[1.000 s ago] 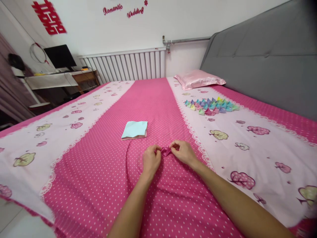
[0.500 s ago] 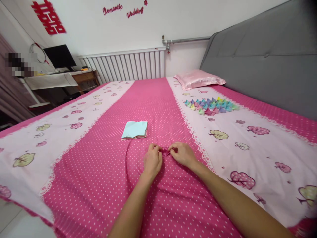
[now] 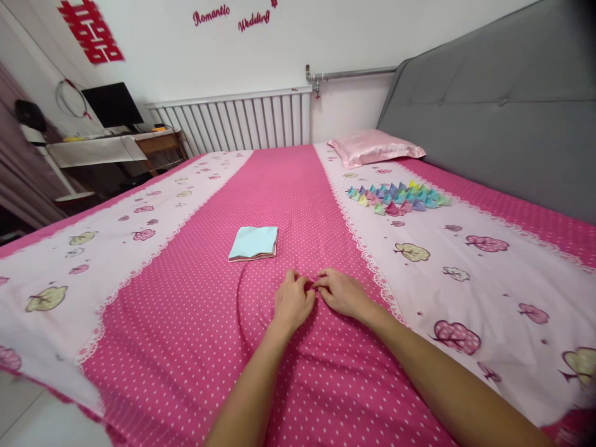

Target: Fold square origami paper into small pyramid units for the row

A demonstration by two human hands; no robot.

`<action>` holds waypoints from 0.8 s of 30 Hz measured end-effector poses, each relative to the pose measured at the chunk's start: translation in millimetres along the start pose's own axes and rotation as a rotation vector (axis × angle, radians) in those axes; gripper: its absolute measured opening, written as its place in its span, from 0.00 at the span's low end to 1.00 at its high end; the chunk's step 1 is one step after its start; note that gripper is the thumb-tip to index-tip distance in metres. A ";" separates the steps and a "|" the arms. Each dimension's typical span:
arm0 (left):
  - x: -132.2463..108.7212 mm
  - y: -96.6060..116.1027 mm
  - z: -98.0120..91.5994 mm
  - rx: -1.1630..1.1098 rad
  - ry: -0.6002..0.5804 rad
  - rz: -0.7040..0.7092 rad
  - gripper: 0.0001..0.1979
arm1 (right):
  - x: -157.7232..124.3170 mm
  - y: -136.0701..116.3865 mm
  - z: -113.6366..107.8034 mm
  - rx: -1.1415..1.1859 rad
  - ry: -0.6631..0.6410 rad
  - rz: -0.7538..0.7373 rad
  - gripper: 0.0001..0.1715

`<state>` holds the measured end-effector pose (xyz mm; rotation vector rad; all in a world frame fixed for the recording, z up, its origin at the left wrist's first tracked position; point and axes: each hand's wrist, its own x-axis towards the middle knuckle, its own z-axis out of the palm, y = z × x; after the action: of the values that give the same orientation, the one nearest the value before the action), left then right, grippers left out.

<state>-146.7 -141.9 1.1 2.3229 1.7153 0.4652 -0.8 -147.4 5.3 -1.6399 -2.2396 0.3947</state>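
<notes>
Between my fingertips is a small piece of folded pink paper [image 3: 311,283], mostly hidden and close in colour to the bedsheet [image 3: 195,323]. My left hand [image 3: 294,299] pinches it from the left, thumb and fingers closed. From the right, my right hand [image 3: 342,292] grips it with thumb and forefinger, the two hands almost touching. Beyond my left hand lies a stack of square paper sheets [image 3: 254,242], light blue on top, with a wavy front edge. Several small folded paper pieces [image 3: 400,197] in many colours stand grouped at the right.
A pink satin pillow [image 3: 375,148] lies near the grey headboard [image 3: 493,118]. A white radiator [image 3: 237,121] runs along the far wall. At the left is a desk [image 3: 97,152] with a black monitor [image 3: 113,105], and beside it a fan [image 3: 31,117].
My left hand has moved slightly right, and my hands are closer together. The pink paper, seen between them before, is now mostly covered by my fingers.
</notes>
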 end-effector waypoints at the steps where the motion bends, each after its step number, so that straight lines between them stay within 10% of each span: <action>1: 0.2 0.2 0.4 0.006 -0.004 -0.002 0.13 | -0.3 0.1 -0.3 -0.002 -0.010 -0.002 0.18; 24: 1.0 7.3 13.1 -0.039 0.128 -0.122 0.12 | 8.1 0.1 10.0 0.102 0.171 0.183 0.08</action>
<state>-135.1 -142.9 -8.2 2.1893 1.8743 0.6313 -7.3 -139.9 -2.9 -1.7596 -1.9232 0.3915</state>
